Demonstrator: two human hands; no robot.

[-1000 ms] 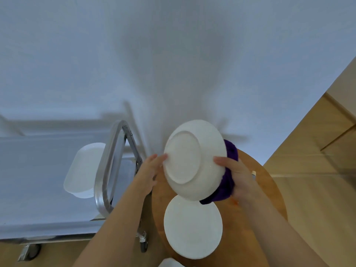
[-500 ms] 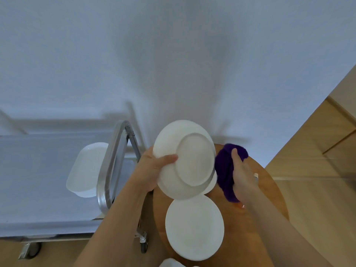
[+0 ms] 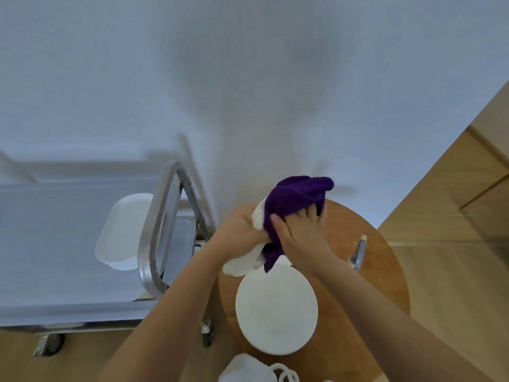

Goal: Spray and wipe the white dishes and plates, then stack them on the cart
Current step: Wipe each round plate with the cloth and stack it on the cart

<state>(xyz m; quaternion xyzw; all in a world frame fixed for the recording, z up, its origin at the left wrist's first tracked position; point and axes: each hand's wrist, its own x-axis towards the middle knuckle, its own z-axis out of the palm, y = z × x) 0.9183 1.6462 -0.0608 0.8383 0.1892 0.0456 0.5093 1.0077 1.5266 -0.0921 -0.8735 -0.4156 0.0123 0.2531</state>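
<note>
Above the round wooden table [image 3: 385,285], the left hand [image 3: 239,227] grips a tilted white plate [image 3: 239,264] while the right hand [image 3: 300,232] presses a bunched purple cloth [image 3: 297,199] against it.

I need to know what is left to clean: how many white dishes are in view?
4, maybe more: the held plate in both hands under the purple cloth, a plate on the round table, an oblong dish on the cart, and cut-off white ware.
</note>
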